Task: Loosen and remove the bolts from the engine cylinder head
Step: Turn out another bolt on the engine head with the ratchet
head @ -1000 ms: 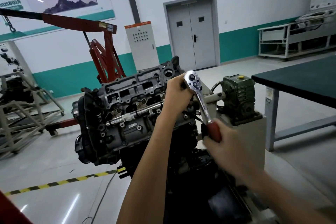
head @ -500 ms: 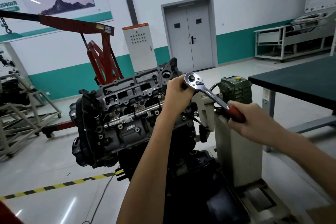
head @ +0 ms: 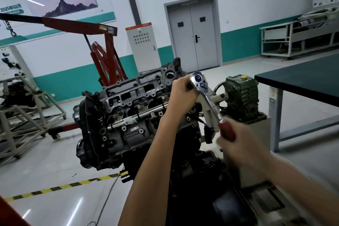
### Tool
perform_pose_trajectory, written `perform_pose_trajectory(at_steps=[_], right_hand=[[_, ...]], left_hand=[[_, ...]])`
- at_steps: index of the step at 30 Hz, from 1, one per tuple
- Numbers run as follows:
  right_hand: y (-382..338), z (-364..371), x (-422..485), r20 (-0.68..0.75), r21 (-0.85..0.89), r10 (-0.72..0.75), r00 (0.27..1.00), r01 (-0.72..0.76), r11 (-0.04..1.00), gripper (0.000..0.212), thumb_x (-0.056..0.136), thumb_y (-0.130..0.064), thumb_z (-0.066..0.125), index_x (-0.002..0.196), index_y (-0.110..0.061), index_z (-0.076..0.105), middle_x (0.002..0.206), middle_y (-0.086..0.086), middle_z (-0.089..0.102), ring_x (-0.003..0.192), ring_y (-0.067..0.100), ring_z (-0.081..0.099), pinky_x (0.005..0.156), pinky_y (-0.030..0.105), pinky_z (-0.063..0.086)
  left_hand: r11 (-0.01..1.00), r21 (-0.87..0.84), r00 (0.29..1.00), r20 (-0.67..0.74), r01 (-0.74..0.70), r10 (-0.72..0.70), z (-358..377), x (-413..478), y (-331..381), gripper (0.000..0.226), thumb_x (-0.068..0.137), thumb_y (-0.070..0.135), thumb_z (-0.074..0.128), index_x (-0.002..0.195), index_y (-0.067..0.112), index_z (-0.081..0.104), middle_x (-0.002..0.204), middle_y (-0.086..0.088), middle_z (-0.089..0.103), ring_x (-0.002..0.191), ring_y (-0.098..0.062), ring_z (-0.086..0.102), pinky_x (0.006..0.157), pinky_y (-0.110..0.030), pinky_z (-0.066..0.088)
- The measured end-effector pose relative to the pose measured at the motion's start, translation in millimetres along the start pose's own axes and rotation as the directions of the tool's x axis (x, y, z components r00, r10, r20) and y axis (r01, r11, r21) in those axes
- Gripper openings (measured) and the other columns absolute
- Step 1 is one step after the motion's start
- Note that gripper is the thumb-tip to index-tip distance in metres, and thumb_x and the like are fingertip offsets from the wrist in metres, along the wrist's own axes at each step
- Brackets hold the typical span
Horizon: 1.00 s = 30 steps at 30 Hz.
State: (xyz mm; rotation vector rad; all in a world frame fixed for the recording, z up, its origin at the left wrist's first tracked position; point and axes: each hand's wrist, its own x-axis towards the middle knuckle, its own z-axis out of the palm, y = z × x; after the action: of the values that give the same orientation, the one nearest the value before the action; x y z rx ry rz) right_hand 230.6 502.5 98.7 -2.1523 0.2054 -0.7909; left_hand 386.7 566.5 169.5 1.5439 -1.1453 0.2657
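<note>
Hands first, in the head view: the left hand (head: 180,94) is curled round the ratchet wrench (head: 208,98) just under its chrome head, and the red handle is gripped by the blurred right hand (head: 238,146). The wrench is held at the right end of the engine cylinder head (head: 132,97), left of a green gearbox (head: 240,97).

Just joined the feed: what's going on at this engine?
A person is working a ratchet wrench on the engine cylinder head. The left hand holds the wrench at its drive end; the right hand grips the red handle and is motion-blurred. The bolt is hidden behind the left hand.
</note>
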Motion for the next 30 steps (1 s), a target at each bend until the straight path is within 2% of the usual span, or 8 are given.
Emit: perform_pose_trajectory(at_steps=[3,5,9,14,17,21,24,30], right_hand=[[7,-45,18,0.067,-0.221,-0.082,0.994,0.095,0.971,0.024,0.076,-0.001,0.066,0.075,-0.02,0.052,0.057,0.001,0.051,0.047,0.008,0.048,0.045,0.01,0.037],[7,-38,18,0.063,-0.211,-0.062,0.996,0.074,0.975,0.026,0.077,-0.003,0.067,0.077,-0.023,0.05,0.06,0.005,0.052,0.047,0.01,0.048,0.047,0.014,0.04],[-9,32,-9,-0.14,0.124,0.053,0.989,-0.036,0.992,0.018,0.074,-0.003,0.065,0.078,-0.018,0.055,0.054,0.008,0.051,0.043,0.01,0.042,0.041,0.019,0.035],[-41,93,-13,-0.123,0.526,0.137,0.983,-0.052,0.849,0.032,0.075,-0.004,0.057,0.064,-0.031,0.046,0.047,-0.002,0.04,0.035,0.015,0.04,0.035,0.022,0.035],[-24,57,-11,-0.074,0.321,0.067,0.995,-0.04,0.946,0.031,0.074,-0.001,0.06,0.065,-0.028,0.049,0.049,-0.004,0.042,0.038,0.006,0.04,0.039,0.017,0.036],[-1,-31,10,0.093,-0.159,-0.091,0.992,0.105,0.982,0.037,0.075,-0.001,0.067,0.071,-0.032,0.047,0.057,-0.002,0.051,0.046,0.005,0.048,0.048,0.017,0.042],[0,-54,23,0.113,-0.288,-0.151,0.982,0.178,0.941,0.035,0.077,-0.001,0.068,0.076,-0.03,0.048,0.057,-0.004,0.05,0.05,0.004,0.052,0.048,0.01,0.038],[-16,46,-14,-0.165,0.22,0.068,0.984,-0.031,0.975,0.023,0.073,0.0,0.064,0.07,-0.02,0.052,0.048,-0.003,0.047,0.04,0.004,0.038,0.039,0.016,0.033]], left_hand=[[1.0,-0.003,1.0,-0.007,0.015,-0.015,2,0,0,0.017,0.083,-0.002,0.06,0.066,-0.003,0.058,0.056,-0.001,0.046,0.051,-0.009,0.031,0.047,-0.021,0.028],[0.999,-0.027,0.999,-0.036,0.025,-0.026,0,-1,-3,0.025,0.084,-0.002,0.059,0.061,0.006,0.057,0.054,0.002,0.045,0.05,-0.009,0.032,0.048,-0.022,0.029],[1.0,-0.019,0.998,-0.058,0.013,-0.015,-5,-2,-6,0.039,0.083,-0.004,0.06,0.054,0.019,0.05,0.051,0.013,0.044,0.055,-0.01,0.036,0.054,-0.026,0.031],[0.993,-0.106,0.998,-0.027,0.055,-0.058,-4,-4,-9,0.032,0.086,0.006,0.061,0.059,0.006,0.045,0.058,0.001,0.04,0.064,-0.017,0.032,0.06,-0.033,0.029],[0.998,-0.036,0.998,-0.039,0.053,-0.054,-6,-2,-9,0.04,0.085,0.001,0.062,0.054,0.023,0.051,0.051,0.015,0.047,0.056,-0.009,0.04,0.056,-0.027,0.037],[0.999,-0.028,1.0,-0.015,0.02,-0.02,-6,-2,-6,0.015,0.086,-0.002,0.058,0.071,-0.008,0.059,0.058,-0.013,0.051,0.054,-0.013,0.039,0.053,-0.027,0.035],[1.0,-0.023,1.0,-0.025,0.002,-0.003,-4,-5,-5,0.011,0.084,-0.002,0.058,0.077,-0.01,0.062,0.06,-0.011,0.051,0.052,-0.009,0.034,0.049,-0.021,0.03],[0.998,-0.052,0.997,-0.066,-0.031,0.027,-2,-5,-5,0.046,0.084,-0.006,0.06,0.055,0.029,0.05,0.048,0.017,0.047,0.051,-0.001,0.034,0.049,-0.017,0.031]])
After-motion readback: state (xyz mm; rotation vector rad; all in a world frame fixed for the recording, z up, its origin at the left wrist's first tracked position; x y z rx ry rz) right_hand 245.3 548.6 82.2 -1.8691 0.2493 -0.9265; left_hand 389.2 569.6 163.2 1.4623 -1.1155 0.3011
